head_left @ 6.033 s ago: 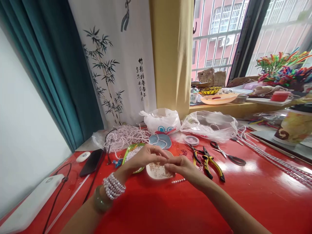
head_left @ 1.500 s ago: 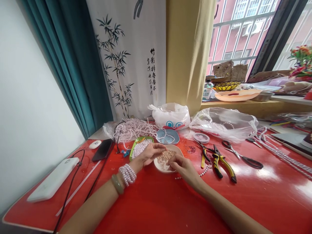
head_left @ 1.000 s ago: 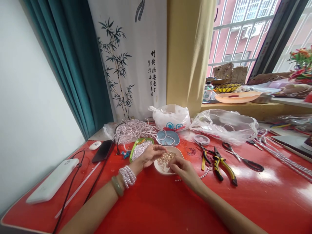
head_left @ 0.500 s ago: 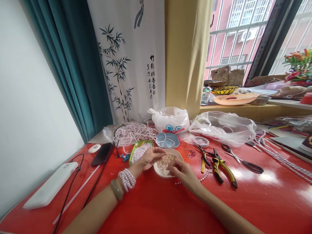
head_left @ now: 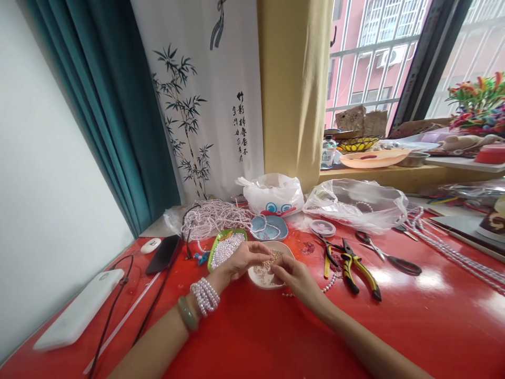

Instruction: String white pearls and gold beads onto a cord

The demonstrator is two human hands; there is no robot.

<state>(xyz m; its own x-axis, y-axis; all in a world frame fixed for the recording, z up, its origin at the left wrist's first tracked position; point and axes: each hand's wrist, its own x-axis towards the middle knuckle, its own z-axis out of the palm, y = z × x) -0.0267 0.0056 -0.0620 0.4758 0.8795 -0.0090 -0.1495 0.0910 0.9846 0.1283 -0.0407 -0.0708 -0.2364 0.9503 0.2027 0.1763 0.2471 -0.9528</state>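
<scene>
Above a pale dish (head_left: 256,278) of small gold beads (head_left: 263,267), my two hands work close together. The fingers of my left hand (head_left: 241,260) are pinched over the dish's left side; what they hold is too small to make out. My right hand (head_left: 295,273) is also pinched, at the dish's right side, and its fingertips hide whatever is between them. White pearl strands (head_left: 205,296) and a green bangle (head_left: 187,313) circle my left wrist. A short string of pearls (head_left: 329,284) lies by my right hand.
A green tray (head_left: 215,248) of white beads sits left of the dish, with a blue tray (head_left: 278,223) behind. Pliers (head_left: 358,268), smaller pliers (head_left: 331,250) and scissors (head_left: 394,259) lie to the right. A phone (head_left: 163,255) and a white power bank (head_left: 79,309) are at left.
My hands have drawn closer together over the dish, the left fingertips shifting right toward the right hand. The whole view has shifted slightly.
</scene>
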